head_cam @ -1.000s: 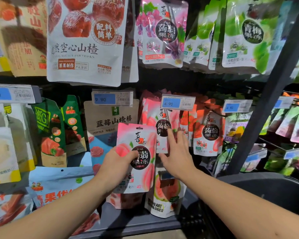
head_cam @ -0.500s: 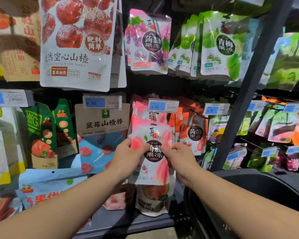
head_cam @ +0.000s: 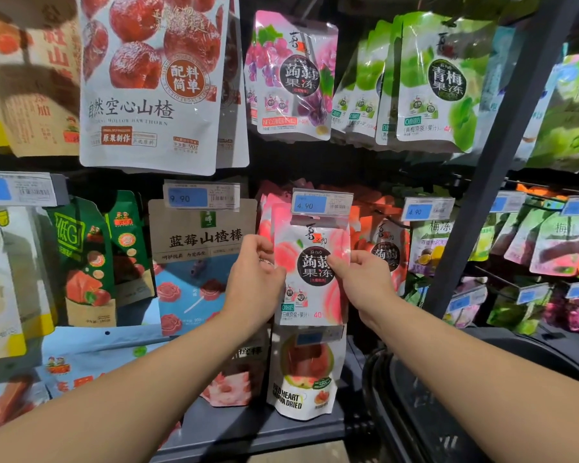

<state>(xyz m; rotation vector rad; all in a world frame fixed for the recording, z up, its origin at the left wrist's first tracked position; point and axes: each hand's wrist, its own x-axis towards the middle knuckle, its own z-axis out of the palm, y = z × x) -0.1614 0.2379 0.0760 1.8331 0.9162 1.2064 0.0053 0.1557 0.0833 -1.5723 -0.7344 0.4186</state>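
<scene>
Starting at the left, the green pouches (head_cam: 77, 255) and the brown hawthorn bag (head_cam: 201, 235) hang where they hung a second ago; what has changed is in the middle. Our left hand (head_cam: 254, 279) has its fingers curled round the left edge of the peach jelly pouch (head_cam: 311, 262), pinching it. That pouch, which a second ago sat lower and tilted in this hand alone, now stands upright and higher, its top edge tucked just under the 4.90 price tag (head_cam: 321, 202) and in front of the row of like pouches on that hook. Below it the guava pouch (head_cam: 303, 372) stands on the shelf (head_cam: 264, 429). Our right hand (head_cam: 365, 279), which was reaching into the hanging row, has come onto the pouch's right side, thumb pressed on the front by the dark round label and fingers wrapped behind. We judge that we are hanging the pouch back on its hook and are nearly there; the tag hides the hole, so we cannot tell whether it is threaded yet. Further right hang the red-orange pouches (head_cam: 386, 252), then the dark post (head_cam: 488, 182), with the black basket (head_cam: 448, 379) near us at lower right.
</scene>
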